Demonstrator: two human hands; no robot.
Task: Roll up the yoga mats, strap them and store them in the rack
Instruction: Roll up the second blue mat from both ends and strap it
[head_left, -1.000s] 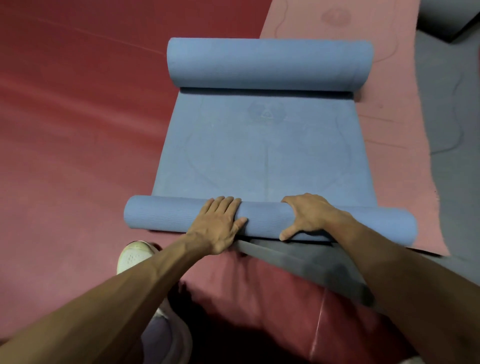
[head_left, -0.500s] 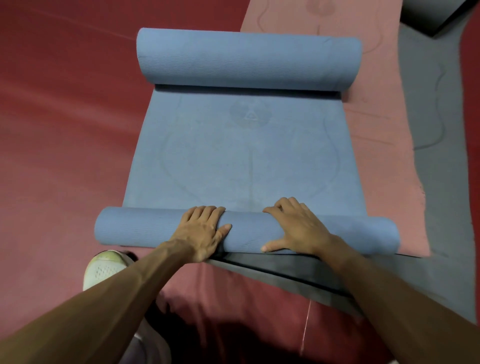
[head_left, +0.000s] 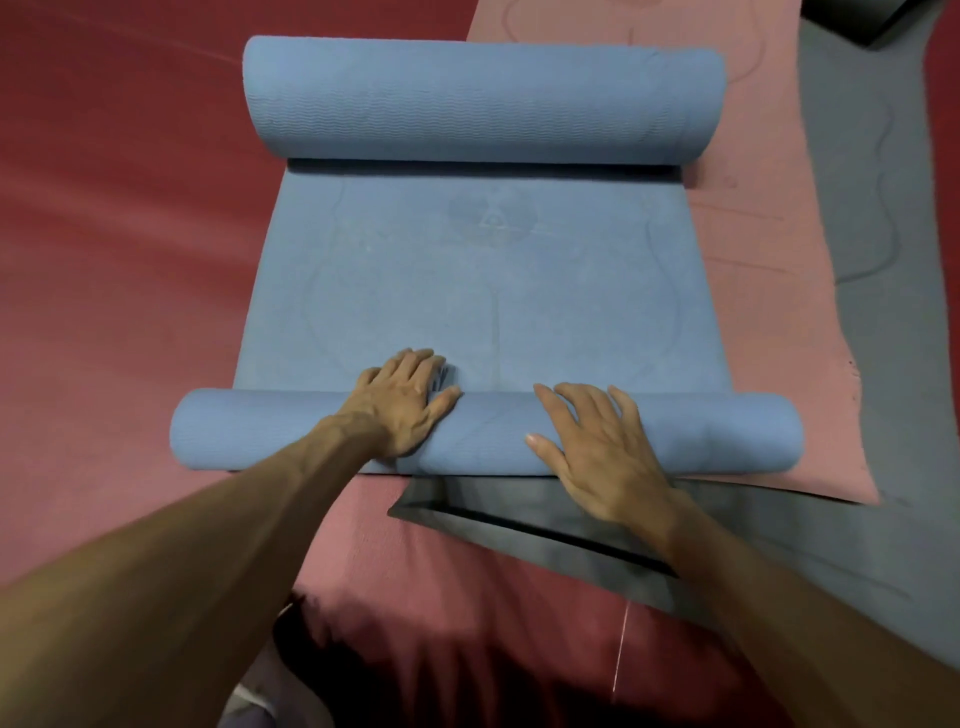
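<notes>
Rolling under way, far from done. Left hand laid flat over the near roll of the blue, ripple-textured foam yoga mat, fingers straight and close together, tips reaching down onto the flat stretch beyond, nothing gripped. Right hand just beside it on the same roll, fingers spread and straight, palm pressing, likewise gripping nothing. Near roll thin, lying across the lower middle of the frame. Thicker roll at the mat's far end, across the top. Wide flat stretch between the two, so most of the rolling probably left. No strap and no rack in view; strapping and storing judged not yet done.

Around it: dark red floor covering filling the left of the frame. Flat pink yoga mat under the blue one, showing right of centre. Flat grey yoga mat along the right edge, with a dark fold at lower centre, seemingly its turned-over corner. Both mats unrolled. Dark mat corner at upper right, too cropped to tell more.
</notes>
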